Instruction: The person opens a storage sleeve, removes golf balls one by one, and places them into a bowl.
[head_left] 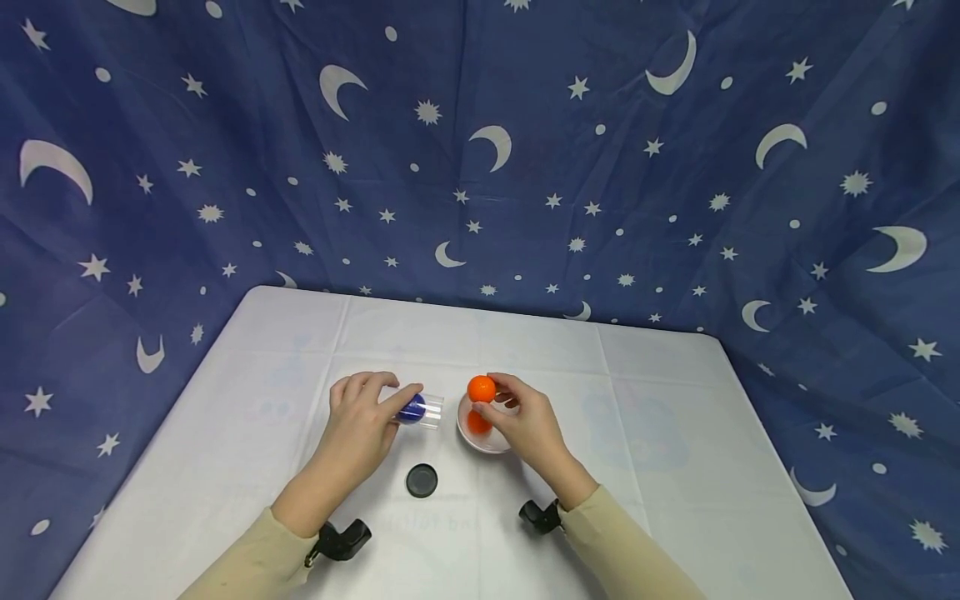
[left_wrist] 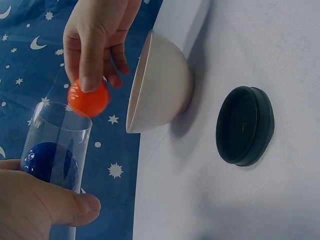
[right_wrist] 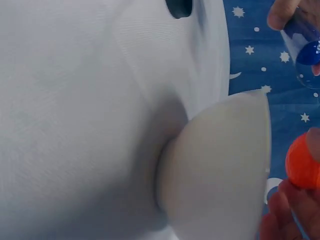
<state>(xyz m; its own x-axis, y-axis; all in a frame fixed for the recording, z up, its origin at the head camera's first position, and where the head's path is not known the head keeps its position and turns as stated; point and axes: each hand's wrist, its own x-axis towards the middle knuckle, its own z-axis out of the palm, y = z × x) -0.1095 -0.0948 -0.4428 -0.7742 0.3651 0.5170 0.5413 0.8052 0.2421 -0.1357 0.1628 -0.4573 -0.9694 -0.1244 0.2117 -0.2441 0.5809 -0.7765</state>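
My left hand [head_left: 365,421] grips a clear plastic tube [head_left: 432,412], which lies tilted with its open end toward the right. A dark blue ball [left_wrist: 50,162] sits inside the tube. Between thumb and fingers, my right hand [head_left: 528,421] pinches an orange ball [head_left: 482,389] above a white bowl [head_left: 487,447]. Another orange ball [head_left: 478,422] shows inside the bowl. In the left wrist view, the held orange ball [left_wrist: 88,98] appears close to the tube's open rim; whether they touch I cannot tell.
A round black cap [head_left: 422,481] lies on the white-covered table [head_left: 480,533], nearer to me than the bowl and tube. Behind the table hangs a blue curtain [head_left: 480,167] with moons and stars. Each wrist carries a black camera mount [head_left: 341,542].
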